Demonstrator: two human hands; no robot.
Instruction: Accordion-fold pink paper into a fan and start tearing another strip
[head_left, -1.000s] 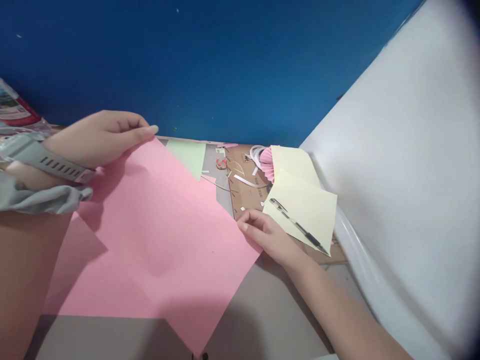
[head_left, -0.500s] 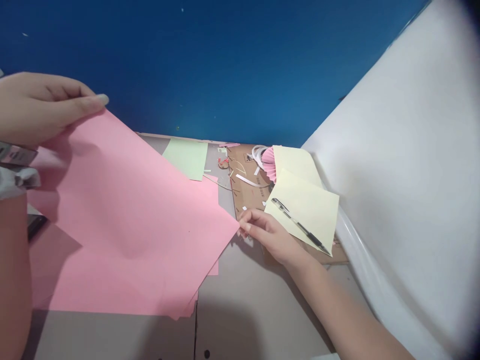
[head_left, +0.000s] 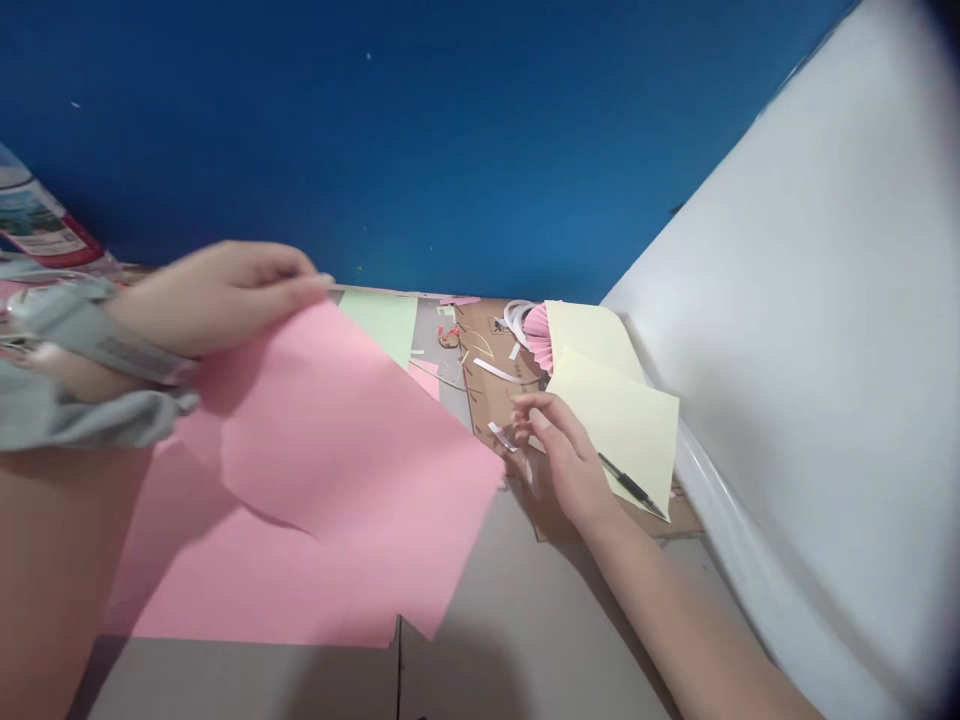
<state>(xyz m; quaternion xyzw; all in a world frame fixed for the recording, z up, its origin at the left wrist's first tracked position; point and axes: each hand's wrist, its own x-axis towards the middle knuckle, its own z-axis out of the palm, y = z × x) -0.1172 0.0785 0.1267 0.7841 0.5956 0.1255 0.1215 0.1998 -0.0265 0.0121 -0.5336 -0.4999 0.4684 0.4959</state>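
Observation:
My left hand (head_left: 247, 300) pinches the upper corner of a pink sheet of paper (head_left: 360, 430), which slants down to the right above more pink paper (head_left: 247, 600) on the floor. The sheet's right corner lies just left of my right hand (head_left: 566, 450). That hand holds nothing I can see; its fingers are loosely bent and apart from the sheet. Beneath it are cream paper (head_left: 630, 410) and a black pen (head_left: 634, 485), partly covered by the hand. A small pale strip (head_left: 501, 437) shows beside its fingertips.
A blue wall (head_left: 450, 150) rises behind, and a white curved surface (head_left: 810, 330) stands at the right. Flattened cardboard (head_left: 487, 375) carries paper scraps and a pleated pink paper piece (head_left: 537, 335). Light green paper (head_left: 382, 320) lies near the wall. A labelled bottle (head_left: 45, 225) is at the far left.
My left hand has moved right and down with the pink sheet. My right hand has let go of the sheet's corner and shifted slightly right.

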